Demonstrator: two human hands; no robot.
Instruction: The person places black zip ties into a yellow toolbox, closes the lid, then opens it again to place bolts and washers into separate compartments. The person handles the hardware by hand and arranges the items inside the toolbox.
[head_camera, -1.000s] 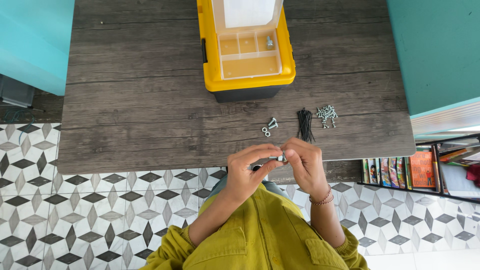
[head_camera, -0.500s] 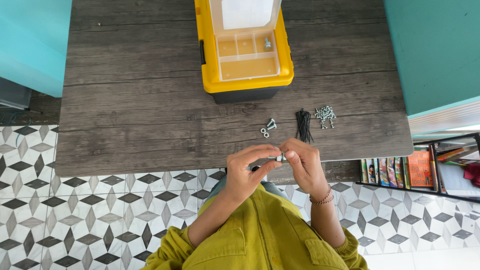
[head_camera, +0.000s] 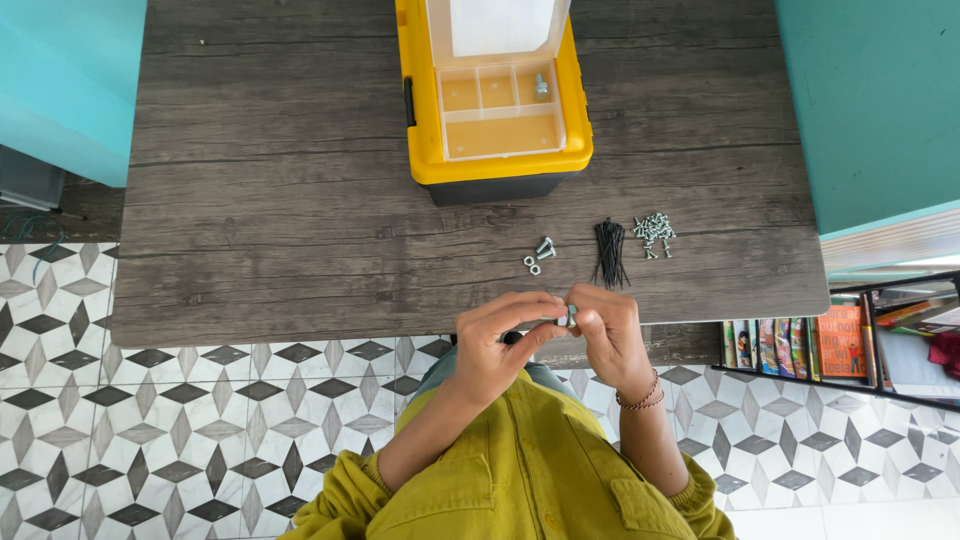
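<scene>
A yellow storage case (head_camera: 430, 120) with a black base stands on the bench (head_camera: 250, 200), well beyond the fingers (head_camera: 545, 305) and slightly to their left; its clear lid (head_camera: 497, 28) is raised over a tray of small compartments (head_camera: 500, 110). Off to the right of the fingers, below bench level, a dark shelf (head_camera: 850, 345) holds a row of upright books with colourful printed covers, one large and orange (head_camera: 842, 340).

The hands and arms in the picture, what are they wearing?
Both arms come out of a mustard-yellow shirt with long sleeves pushed up, bunched into gathered cuffs near the elbows. The forearms are bare. The left hand wears nothing: no ring, watch or glove shows. The right hand is bare too, but its wrist carries a thin beaded bracelet, reddish-brown. The shirt has a buttoned front and chest pockets.
</scene>
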